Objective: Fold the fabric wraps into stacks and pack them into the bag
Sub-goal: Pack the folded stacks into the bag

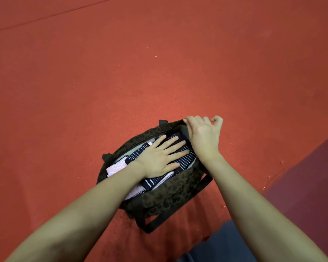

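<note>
A dark leopard-print bag (pixel 165 197) with black strap handles lies open on the red floor. Folded fabric wraps fill its mouth: black ones with white stripes (pixel 186 160) and pink ones (pixel 115 168). My left hand (pixel 159 157) lies flat on the wraps with its fingers spread and straight, pressing down. My right hand (pixel 203 133) is at the far right end of the bag's opening, with its fingers curled round the rim there. The wraps under my left palm are hidden.
Red carpet-like floor (pixel 159 63) spreads all around the bag. A darker maroon strip (pixel 307 186) runs along the right side. A patch of dark blue cloth (pixel 222 244) shows at the bottom between my forearms.
</note>
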A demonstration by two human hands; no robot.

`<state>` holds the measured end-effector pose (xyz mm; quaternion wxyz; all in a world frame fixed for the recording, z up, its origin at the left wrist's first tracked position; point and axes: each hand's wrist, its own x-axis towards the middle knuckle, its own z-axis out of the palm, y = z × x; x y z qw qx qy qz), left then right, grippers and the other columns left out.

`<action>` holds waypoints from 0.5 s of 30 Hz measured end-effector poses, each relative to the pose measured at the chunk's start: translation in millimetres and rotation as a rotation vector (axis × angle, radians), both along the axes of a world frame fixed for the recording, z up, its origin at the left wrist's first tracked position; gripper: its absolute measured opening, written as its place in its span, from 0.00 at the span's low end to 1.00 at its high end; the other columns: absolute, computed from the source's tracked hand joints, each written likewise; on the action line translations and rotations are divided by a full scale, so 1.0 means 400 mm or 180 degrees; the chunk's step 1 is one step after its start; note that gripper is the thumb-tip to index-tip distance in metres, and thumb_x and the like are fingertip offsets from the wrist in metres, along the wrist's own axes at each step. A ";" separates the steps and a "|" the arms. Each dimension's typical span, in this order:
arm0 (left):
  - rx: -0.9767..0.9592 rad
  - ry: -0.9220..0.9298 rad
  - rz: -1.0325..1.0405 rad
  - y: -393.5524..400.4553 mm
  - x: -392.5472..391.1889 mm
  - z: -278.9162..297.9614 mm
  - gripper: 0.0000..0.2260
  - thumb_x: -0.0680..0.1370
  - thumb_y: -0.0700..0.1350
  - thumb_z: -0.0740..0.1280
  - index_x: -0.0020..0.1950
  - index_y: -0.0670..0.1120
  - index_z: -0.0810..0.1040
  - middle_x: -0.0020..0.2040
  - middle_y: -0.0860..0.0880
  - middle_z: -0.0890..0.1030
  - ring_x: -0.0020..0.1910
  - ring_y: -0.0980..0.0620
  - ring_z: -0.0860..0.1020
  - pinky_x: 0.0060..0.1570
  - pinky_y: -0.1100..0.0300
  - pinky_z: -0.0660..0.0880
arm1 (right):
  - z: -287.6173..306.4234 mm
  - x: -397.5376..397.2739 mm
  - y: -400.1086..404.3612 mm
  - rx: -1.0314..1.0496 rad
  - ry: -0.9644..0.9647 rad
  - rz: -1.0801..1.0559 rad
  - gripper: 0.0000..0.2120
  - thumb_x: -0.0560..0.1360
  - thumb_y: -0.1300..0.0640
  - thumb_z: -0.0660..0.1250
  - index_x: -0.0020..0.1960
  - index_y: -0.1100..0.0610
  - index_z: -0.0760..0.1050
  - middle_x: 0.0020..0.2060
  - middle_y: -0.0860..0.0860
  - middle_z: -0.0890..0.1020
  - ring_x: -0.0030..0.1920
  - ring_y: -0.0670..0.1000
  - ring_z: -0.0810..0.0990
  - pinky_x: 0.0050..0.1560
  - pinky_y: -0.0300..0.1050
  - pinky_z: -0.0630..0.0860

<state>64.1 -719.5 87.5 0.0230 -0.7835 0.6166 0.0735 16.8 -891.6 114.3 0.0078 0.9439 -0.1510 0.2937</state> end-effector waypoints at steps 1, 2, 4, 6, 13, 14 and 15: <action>-0.0071 -0.0006 0.0007 0.009 0.002 0.006 0.26 0.81 0.59 0.41 0.76 0.54 0.59 0.77 0.51 0.55 0.76 0.49 0.49 0.73 0.51 0.37 | 0.000 -0.001 0.010 0.0004 0.0026 -0.0034 0.12 0.79 0.53 0.60 0.40 0.54 0.77 0.32 0.48 0.76 0.32 0.53 0.74 0.50 0.51 0.60; -0.0184 0.0000 0.0058 0.020 0.003 0.011 0.25 0.82 0.58 0.44 0.75 0.53 0.64 0.76 0.49 0.60 0.76 0.47 0.55 0.73 0.50 0.43 | 0.002 0.000 0.020 0.0001 0.0059 -0.0074 0.13 0.79 0.53 0.60 0.40 0.55 0.78 0.33 0.49 0.76 0.34 0.54 0.74 0.50 0.52 0.60; -0.0437 0.0062 0.0389 0.057 0.004 0.008 0.23 0.83 0.56 0.46 0.72 0.51 0.69 0.75 0.47 0.65 0.74 0.45 0.62 0.71 0.49 0.52 | 0.010 0.003 0.042 0.0014 0.0165 -0.0088 0.13 0.78 0.52 0.59 0.42 0.55 0.78 0.37 0.51 0.76 0.38 0.55 0.75 0.50 0.53 0.61; -0.0600 0.0075 0.0963 0.106 -0.006 0.013 0.24 0.83 0.56 0.44 0.71 0.50 0.70 0.74 0.46 0.66 0.71 0.44 0.65 0.68 0.48 0.59 | 0.017 0.004 0.076 0.0109 0.0253 0.0104 0.13 0.78 0.51 0.57 0.48 0.55 0.79 0.44 0.52 0.78 0.45 0.57 0.75 0.51 0.52 0.61; -0.0699 -0.0450 0.2810 0.305 -0.041 0.000 0.23 0.76 0.53 0.55 0.60 0.40 0.77 0.61 0.39 0.77 0.56 0.39 0.75 0.53 0.50 0.62 | -0.006 -0.017 0.252 0.0643 0.1182 0.1664 0.21 0.77 0.43 0.54 0.62 0.52 0.77 0.56 0.48 0.80 0.55 0.51 0.78 0.55 0.51 0.58; -0.0584 -0.0462 0.3047 0.329 -0.052 -0.010 0.23 0.75 0.54 0.55 0.58 0.38 0.77 0.60 0.38 0.77 0.55 0.38 0.76 0.52 0.48 0.63 | -0.016 -0.024 0.272 0.0671 0.1398 0.1758 0.24 0.77 0.41 0.53 0.65 0.51 0.75 0.60 0.49 0.78 0.60 0.52 0.76 0.58 0.51 0.57; -0.0459 -0.0444 0.3271 0.348 -0.064 -0.017 0.24 0.74 0.54 0.55 0.55 0.37 0.78 0.59 0.37 0.77 0.54 0.37 0.77 0.51 0.47 0.65 | -0.027 -0.031 0.290 0.0665 0.1627 0.1813 0.27 0.77 0.39 0.51 0.69 0.50 0.71 0.66 0.49 0.75 0.66 0.52 0.72 0.62 0.52 0.54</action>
